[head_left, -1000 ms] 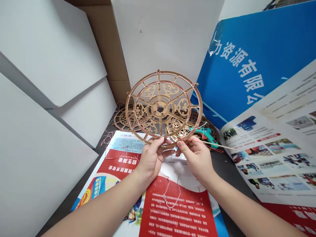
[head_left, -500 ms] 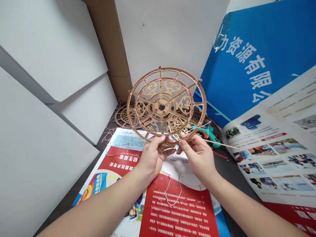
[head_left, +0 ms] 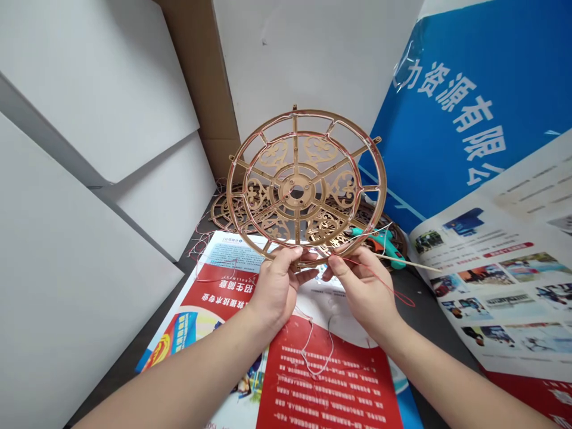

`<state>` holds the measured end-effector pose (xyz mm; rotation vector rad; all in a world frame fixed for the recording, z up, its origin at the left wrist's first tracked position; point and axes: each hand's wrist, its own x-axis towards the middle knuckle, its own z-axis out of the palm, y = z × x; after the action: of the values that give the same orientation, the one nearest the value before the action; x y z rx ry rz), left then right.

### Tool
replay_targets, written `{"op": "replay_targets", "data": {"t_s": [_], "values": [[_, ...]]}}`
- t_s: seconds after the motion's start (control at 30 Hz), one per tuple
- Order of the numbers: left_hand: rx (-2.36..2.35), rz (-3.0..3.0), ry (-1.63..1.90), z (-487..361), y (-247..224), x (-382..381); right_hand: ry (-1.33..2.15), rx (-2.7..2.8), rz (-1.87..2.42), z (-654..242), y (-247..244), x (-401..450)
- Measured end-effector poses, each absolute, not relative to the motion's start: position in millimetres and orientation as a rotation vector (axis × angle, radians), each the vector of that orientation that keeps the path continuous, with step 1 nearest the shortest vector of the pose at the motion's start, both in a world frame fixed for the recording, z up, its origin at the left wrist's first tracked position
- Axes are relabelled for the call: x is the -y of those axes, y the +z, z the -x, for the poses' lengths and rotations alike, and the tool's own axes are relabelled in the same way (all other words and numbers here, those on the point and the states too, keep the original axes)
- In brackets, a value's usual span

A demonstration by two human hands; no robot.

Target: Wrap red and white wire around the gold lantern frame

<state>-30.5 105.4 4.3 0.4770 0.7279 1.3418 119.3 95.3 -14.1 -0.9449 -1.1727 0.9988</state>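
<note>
A round gold openwork metal frame (head_left: 295,215), with spokes and scrolled ornaments, stands tilted up before me. Thin reddish and pale wires run along its rings. My left hand (head_left: 279,283) pinches the bottom rim, thumb in front and fingers behind. A little to the right, my right hand (head_left: 364,286) also grips the lower rim between thumb and fingers. From the right hand's side a red wire loop (head_left: 404,298) sticks out. A thin pale stick (head_left: 415,264) reaches right from behind that hand; whether the fingers hold it I cannot tell. White wire (head_left: 318,372) dangles below.
Behind the frame lie a teal glue gun (head_left: 389,247) and more gold openwork pieces (head_left: 223,211). Tangled wire (head_left: 201,243) lies at the left. A printed red and white sheet (head_left: 330,393) covers the dark table. White boards (head_left: 71,250) and a blue panel (head_left: 447,36) wall the area.
The frame has risen slightly and tilted more toward upright, looking larger. Both hands keep their grip on its bottom rim. The red wire loop has swung a little lower and outward.
</note>
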Motion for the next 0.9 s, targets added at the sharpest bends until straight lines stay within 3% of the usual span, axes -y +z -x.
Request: {"op": "replay_targets", "data": {"t_s": [0.9], "values": [[-0.628,-0.984,1.254,39.3,-3.7,-110.9,1.027,1.098,0.861,-125.2,-1.8,-98.9]]}}
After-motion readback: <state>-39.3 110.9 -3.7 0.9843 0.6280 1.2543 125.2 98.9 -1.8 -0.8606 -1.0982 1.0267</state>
